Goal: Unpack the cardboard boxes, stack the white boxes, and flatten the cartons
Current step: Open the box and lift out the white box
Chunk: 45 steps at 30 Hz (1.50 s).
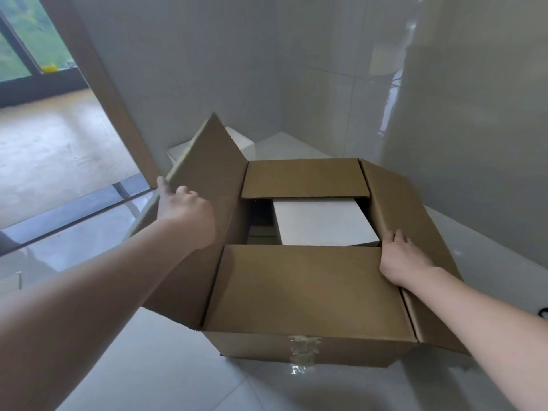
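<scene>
A brown cardboard carton stands on the white tiled floor in front of me, its four top flaps partly spread. Through the gap between the near and far flaps a white box shows inside. My left hand grips the outer edge of the raised left flap, thumb on the far side. My right hand rests on the right flap near its fold, fingers curled over the inner edge. Clear tape hangs on the carton's front wall.
Behind the carton, white boxes lie against the grey tiled corner wall. A wooden door frame stands at the left, with a threshold strip and a concrete floor beyond. A dark object shows at the right edge.
</scene>
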Available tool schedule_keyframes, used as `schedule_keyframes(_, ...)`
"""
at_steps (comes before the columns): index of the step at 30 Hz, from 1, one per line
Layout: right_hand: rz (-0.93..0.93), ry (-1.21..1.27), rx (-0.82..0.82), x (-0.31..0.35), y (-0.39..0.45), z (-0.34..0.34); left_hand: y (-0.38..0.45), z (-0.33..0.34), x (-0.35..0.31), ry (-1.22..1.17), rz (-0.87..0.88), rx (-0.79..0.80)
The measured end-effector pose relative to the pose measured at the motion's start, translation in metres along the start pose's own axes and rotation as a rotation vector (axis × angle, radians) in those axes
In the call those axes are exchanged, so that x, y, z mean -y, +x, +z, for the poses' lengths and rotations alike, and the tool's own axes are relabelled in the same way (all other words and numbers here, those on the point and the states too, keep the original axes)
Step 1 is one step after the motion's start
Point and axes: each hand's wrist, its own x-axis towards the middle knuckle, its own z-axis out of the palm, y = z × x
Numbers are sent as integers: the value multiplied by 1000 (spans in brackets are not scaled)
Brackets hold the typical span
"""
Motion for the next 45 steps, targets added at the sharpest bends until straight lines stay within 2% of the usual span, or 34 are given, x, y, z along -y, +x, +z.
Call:
schedule_keyframes(3,15,30,-18,2,4,1,13,43,9,-77,-1,106)
schedule_keyframes(12,26,0,-102,12,8,8,38,114,-34,-781,-100,303)
schedule_keyframes(21,22,130,-122,6,23,24,52,140,-65,-1355,-94,378)
schedule_keyframes(29,26,129,-107,3,16,22,39,136,-63,-1288,-68,331)
schedule_keyframes(36,-24,70,-85,-21,-34,35,-33,148,-68,-1182,-10,363)
schedule_keyframes(40,-52,-49,-83,-29,-51,35,-55,149,-75,-1100,-31,320)
schedule_keyframes(42,-157,-127,-150,-29,-50,30,-55,147,-76,-1052,-45,282)
schedule_keyframes(45,-384,-91,-168,-18,-52,25,-50,142,-72,-1067,-49,183)
